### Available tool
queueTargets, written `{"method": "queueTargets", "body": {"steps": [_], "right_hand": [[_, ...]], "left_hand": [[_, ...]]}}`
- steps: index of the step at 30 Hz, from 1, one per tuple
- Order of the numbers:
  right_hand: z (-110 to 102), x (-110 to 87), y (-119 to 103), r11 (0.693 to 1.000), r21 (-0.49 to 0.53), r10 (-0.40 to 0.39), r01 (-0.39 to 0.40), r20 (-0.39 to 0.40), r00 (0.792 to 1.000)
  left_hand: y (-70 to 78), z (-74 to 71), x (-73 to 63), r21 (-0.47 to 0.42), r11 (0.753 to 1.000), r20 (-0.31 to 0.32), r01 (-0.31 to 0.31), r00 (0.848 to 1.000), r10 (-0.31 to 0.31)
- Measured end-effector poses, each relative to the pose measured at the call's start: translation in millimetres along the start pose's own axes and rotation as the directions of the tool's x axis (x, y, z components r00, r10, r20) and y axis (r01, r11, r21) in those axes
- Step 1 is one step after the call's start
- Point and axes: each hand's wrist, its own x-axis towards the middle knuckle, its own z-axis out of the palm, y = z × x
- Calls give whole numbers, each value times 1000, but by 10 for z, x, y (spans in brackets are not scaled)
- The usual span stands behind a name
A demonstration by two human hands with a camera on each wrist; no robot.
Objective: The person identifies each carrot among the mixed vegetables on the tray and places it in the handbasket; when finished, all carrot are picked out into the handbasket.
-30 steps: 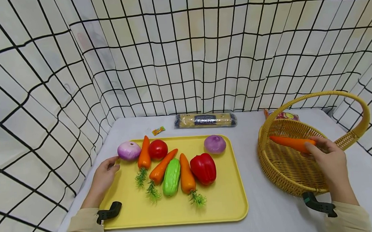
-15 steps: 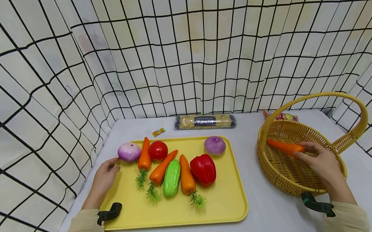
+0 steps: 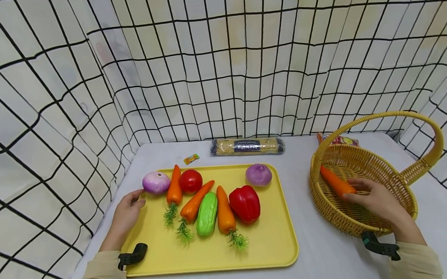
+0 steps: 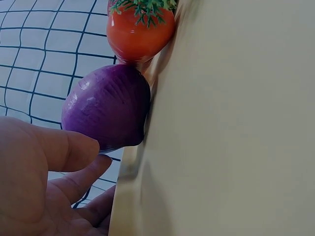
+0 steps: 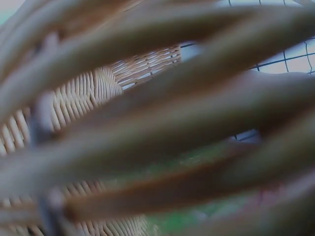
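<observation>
Inside the basket (image 3: 323,213), toward its left edge, the right hand (image 3: 375,198) pinches a carrot (image 3: 333,179), seemingly laying it down, so a gentle release looks due, while the left hand (image 3: 126,213) lies loose by the onion (image 3: 156,183) at the far-left corner of the tray (image 3: 177,262).

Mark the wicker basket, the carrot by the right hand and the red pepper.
Wicker basket (image 3: 322,206), head view, outer wall.
Carrot (image 3: 336,182), head view, middle of its body.
Red pepper (image 3: 245,204), head view, middle of its body.
</observation>
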Motion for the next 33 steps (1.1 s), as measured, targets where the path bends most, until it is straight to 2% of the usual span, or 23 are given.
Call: {"method": "queueTargets", "body": {"steps": [6, 8, 10, 12, 17, 20, 22, 26, 28, 31, 33], "right_hand": [[37, -39, 20, 1000, -21, -17, 17, -13, 1000], [49, -65, 12, 1000, -15, -12, 11, -67, 998], [54, -95, -22, 1000, -4, -6, 6, -156, 988], [54, -120, -75, 1000, 6, -12, 15, -265, 964], [100, -173, -328, 996, 25, -64, 87, -488, 870], [168, -199, -514, 985, 44, -118, 170, -553, 825], [229, -210, -632, 970, 57, -164, 237, -566, 808], [405, -209, -839, 929, 76, -268, 363, -541, 797], [518, -194, -939, 907, 101, -305, 409, -514, 802], [692, -156, -1078, 872, 184, -336, 454, -451, 827], [787, -131, -1164, 859, 236, -342, 455, -397, 852]], "left_hand": [[-9, 1, -2, 3, 1000, 2, -7, 1000, 7], [-19, 8, -5, 1, 1000, -2, -6, 1000, 6], [-32, 15, -7, -3, 1000, -4, -7, 1000, 7], [-45, 21, -4, -9, 1000, -11, -11, 1000, 11], [-74, 25, 4, -17, 999, -36, -41, 999, 40], [-80, 19, 7, -12, 998, -40, -60, 997, 60], [-77, 14, 7, -10, 998, -34, -63, 997, 62], [-49, 5, 3, -2, 999, -20, -46, 999, 46], [-33, 2, 0, -6, 999, -13, -32, 999, 32], [-19, -3, -4, -5, 1000, -7, -19, 1000, 19], [-21, -6, -7, -2, 1000, -6, -15, 1000, 15]]}}
